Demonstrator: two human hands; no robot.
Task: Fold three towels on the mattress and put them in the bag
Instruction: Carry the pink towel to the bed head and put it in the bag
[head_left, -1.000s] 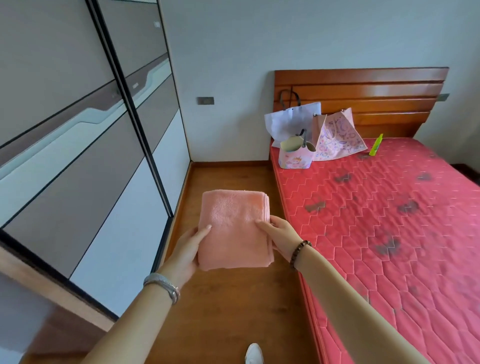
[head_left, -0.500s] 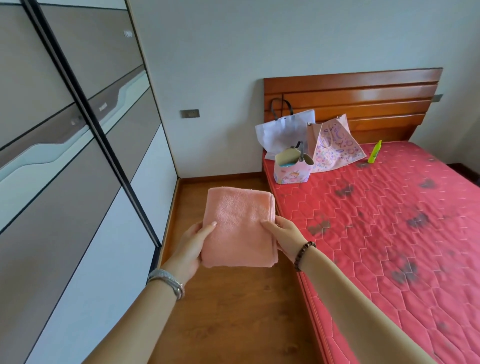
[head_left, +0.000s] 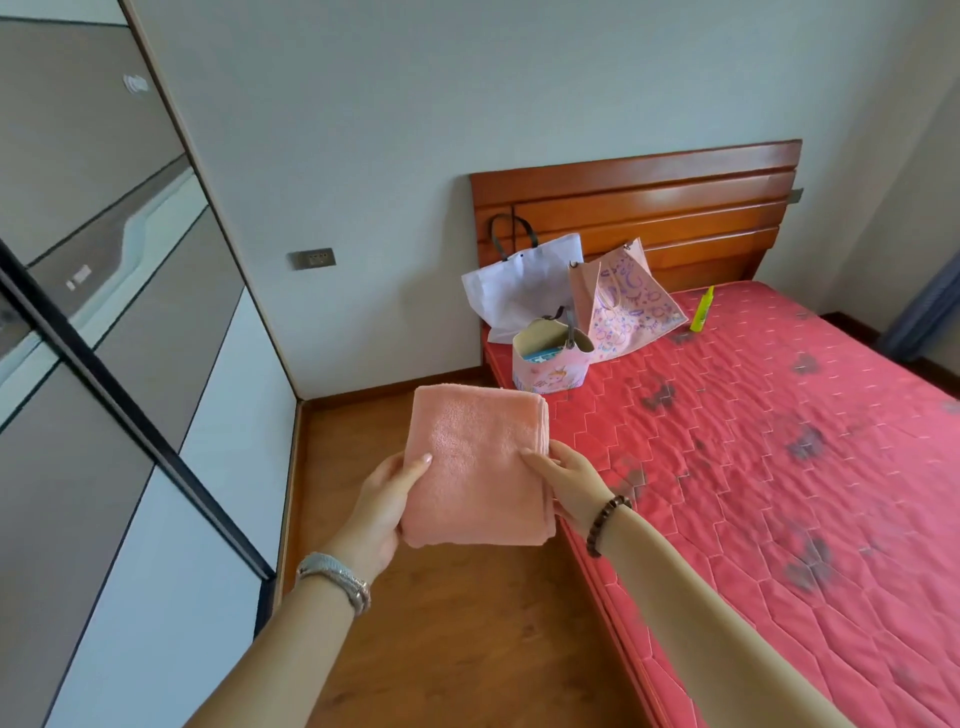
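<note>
Holding the folded towel (head_left: 475, 467) above the floor (head_left: 467, 634) beside the mattress (head_left: 779, 467), your left grip (head_left: 382, 504) and right grip (head_left: 569, 486) pinch its sides; next, probably, lower it into the open bag (head_left: 550, 371) ahead.

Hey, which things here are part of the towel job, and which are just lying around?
For the job: folded pink towel, held by left hand and right hand; mattress; small open bag, probably the one to fill.
Lying about: white bag, patterned bag, green bottle, wall socket.
</note>
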